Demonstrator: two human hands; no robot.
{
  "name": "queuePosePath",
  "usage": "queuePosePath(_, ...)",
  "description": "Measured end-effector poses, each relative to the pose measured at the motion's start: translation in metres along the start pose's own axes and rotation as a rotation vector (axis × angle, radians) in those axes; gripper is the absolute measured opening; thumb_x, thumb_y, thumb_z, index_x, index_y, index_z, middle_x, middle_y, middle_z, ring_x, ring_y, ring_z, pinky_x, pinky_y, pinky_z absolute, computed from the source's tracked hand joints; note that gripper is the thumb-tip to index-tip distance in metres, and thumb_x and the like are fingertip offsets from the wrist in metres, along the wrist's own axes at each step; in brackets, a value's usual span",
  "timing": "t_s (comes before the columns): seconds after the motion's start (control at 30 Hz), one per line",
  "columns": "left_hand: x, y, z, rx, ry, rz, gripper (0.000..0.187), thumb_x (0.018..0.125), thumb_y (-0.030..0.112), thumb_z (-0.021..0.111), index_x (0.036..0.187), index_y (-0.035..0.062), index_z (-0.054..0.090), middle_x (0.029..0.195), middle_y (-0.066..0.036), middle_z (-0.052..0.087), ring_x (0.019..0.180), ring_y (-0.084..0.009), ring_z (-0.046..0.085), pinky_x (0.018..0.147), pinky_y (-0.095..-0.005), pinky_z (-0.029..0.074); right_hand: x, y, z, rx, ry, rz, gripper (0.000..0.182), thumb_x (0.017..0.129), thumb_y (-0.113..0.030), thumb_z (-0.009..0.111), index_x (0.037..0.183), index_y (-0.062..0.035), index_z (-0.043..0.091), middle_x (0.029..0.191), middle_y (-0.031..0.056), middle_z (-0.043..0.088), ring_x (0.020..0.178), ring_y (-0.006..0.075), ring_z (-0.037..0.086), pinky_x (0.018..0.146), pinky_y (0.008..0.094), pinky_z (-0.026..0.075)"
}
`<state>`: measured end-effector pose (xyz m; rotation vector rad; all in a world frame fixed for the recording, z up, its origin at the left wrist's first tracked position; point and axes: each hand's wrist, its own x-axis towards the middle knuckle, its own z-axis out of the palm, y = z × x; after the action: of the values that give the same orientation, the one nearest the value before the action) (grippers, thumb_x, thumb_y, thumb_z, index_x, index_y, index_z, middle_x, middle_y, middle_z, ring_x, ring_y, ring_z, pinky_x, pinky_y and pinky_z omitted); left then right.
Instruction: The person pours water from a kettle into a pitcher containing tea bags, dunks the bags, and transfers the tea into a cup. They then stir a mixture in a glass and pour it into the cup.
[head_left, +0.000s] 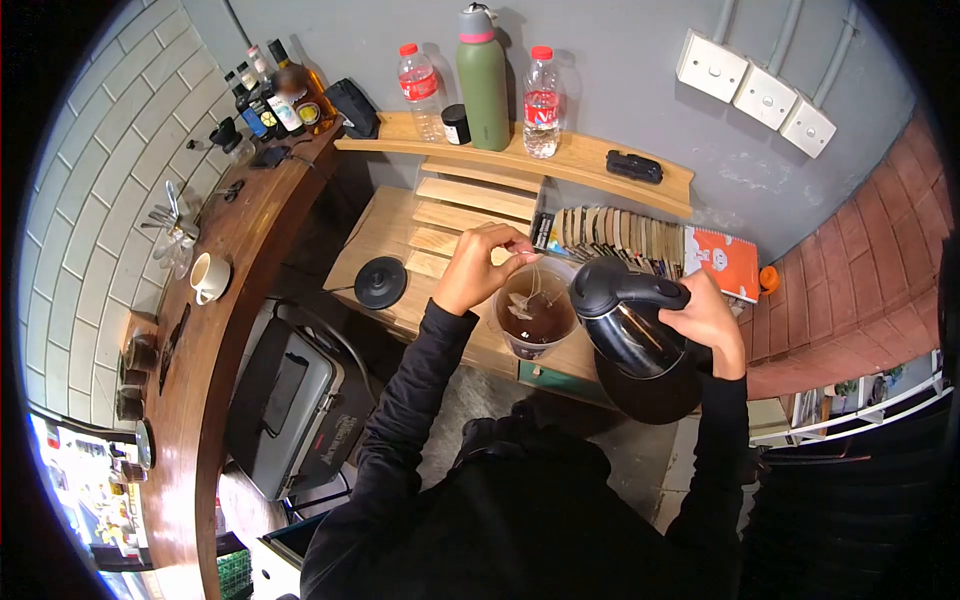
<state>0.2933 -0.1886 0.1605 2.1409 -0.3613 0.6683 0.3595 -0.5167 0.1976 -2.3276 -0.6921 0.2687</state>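
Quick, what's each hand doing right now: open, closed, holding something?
Left hand: closed, pinching tea-bag strings.
Right hand: closed, holding the black kettle by its handle.

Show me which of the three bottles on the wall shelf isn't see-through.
The green bottle in the middle; the left bottle and right bottle, both red-capped, are clear.

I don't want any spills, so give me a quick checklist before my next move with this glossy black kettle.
1. Glossy black kettle held by its curved handle: ok, right hand grips it.
2. Black plastic lid shut: ok.
3. Thin pale strings held: ok, left hand pinches them above the round clear plastic tub.
4. Pale tea bags clear of the brown liquid: cannot tell.
5. Kettle's fill level: cannot tell.
6. Flat round black base bare on top: ok.
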Motion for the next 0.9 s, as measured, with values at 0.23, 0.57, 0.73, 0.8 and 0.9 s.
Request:
queuePosePath(0.23, -0.017, -0.016, -0.002, 0.023, 0.025, -0.083, 0.016, 0.077, 0.011, 0.079, 0.084, -0.0007, 0.072, 0.079, -0.013, 0.07, 0.072, -0.0248, 0.068, 0.069, -0.0318, 0.052, -0.029, 0.009, 0.015, 0.314, 0.155, -0.112, 0.007, 0.065, 0.002, 0.063, 0.065, 0.0048, 0.057, 0.056, -0.0041, 0.046, 0.059, 0.0019, 0.042, 0.049, 0.0262, 0.037)
queuePosePath(0.57, -0.062, -0.049, -0.018, -0.02, 0.115, -0.372, 0.016, 0.083, 0.012, 0.076, 0.089, -0.0024, 0.072, 0.072, -0.007, 0.066, 0.067, -0.0105, 0.063, 0.062, -0.0239, 0.05, -0.073, -0.005, 0.009, 0.34, 0.172, 0.001, 0.008, 0.068, 0.0, 0.065, 0.074, 0.0064, 0.064, 0.065, -0.002, 0.061, 0.064, 0.0029, 0.052, 0.056, 0.025, 0.043)
queuePosePath(0.73, -0.079, -0.057, -0.03, -0.141, 0.096, -0.433, 0.016, 0.084, 0.011, 0.076, 0.09, -0.0031, 0.072, 0.079, -0.007, 0.07, 0.072, -0.01, 0.066, 0.063, -0.0236, 0.051, -0.088, -0.032, 0.014, 0.356, 0.233, 0.049, 0.004, 0.068, 0.002, 0.064, 0.07, 0.0041, 0.061, 0.064, -0.0057, 0.056, 0.063, 0.0024, 0.048, 0.054, 0.0238, 0.039)
queuePosePath(0.8, -0.088, -0.062, -0.033, -0.191, 0.039, -0.494, 0.016, 0.085, 0.011, 0.075, 0.091, -0.0035, 0.071, 0.085, -0.009, 0.072, 0.078, -0.0118, 0.069, 0.066, -0.0239, 0.052, -0.094, -0.037, 0.02, 0.407, 0.228, 0.039, 0.003, 0.068, 0.003, 0.063, 0.069, 0.0025, 0.06, 0.064, -0.0071, 0.053, 0.063, 0.0017, 0.045, 0.054, 0.0228, 0.037)
queuePosePath(0.9, -0.104, -0.076, -0.034, -0.266, 0.012, -0.459, 0.014, 0.086, 0.01, 0.074, 0.089, -0.0033, 0.071, 0.083, -0.009, 0.072, 0.077, -0.0132, 0.069, 0.067, -0.0241, 0.052, -0.099, -0.059, 0.037, 0.395, 0.333, 0.084, 0.005, 0.069, 0.004, 0.062, 0.067, 0.0011, 0.058, 0.064, -0.0078, 0.051, 0.062, 0.0012, 0.044, 0.053, 0.0223, 0.036)
